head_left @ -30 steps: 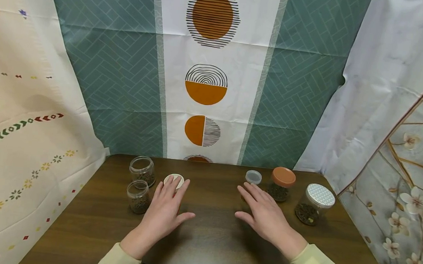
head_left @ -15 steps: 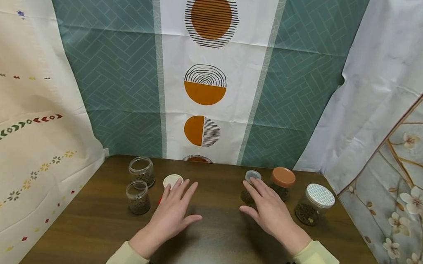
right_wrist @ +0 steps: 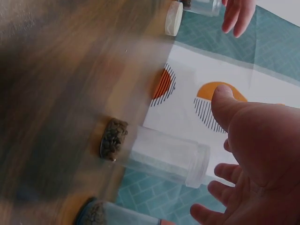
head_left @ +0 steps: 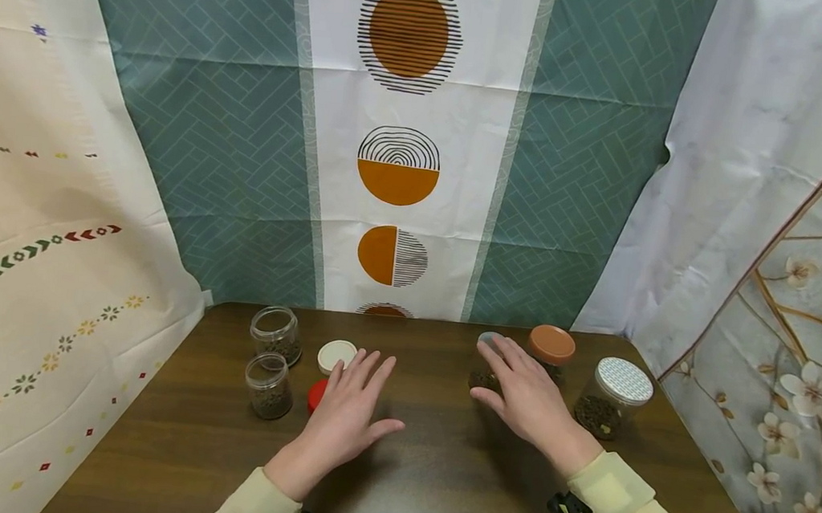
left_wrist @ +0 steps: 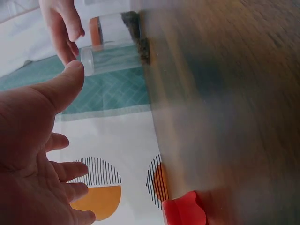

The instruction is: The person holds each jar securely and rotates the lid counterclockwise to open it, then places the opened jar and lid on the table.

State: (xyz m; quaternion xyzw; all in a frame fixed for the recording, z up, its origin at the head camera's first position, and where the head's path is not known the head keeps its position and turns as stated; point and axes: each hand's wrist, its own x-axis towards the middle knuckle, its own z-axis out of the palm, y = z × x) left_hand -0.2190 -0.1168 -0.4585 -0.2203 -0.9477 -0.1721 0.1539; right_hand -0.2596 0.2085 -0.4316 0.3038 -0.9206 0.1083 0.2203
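In the head view my left hand (head_left: 343, 424) hovers over the table with fingers straight and spread, holding nothing. It partly covers a red lid (head_left: 316, 396), which looks like a scalloped red cap (left_wrist: 185, 210) in the left wrist view. A cream-white lid (head_left: 336, 355) lies just beyond the fingertips. My right hand (head_left: 530, 399) is spread too, fingers above a slim clear jar (head_left: 482, 380) that it partly hides. The right wrist view shows this clear jar (right_wrist: 161, 154) with brown pellet-like bits at its bottom, apart from the fingers.
Two lidless clear jars (head_left: 274, 336) with dark contents stand at the left. On the right are a jar with an orange lid (head_left: 551, 344) and a wider jar with a white patterned lid (head_left: 613, 397). Patterned curtains (head_left: 245, 155) border the wooden table (head_left: 422, 483).
My left hand has drifted right and slightly nearer, uncovering the cream-white lid and part of the red one. The right hand has shifted a little right and away, over the slim jar.
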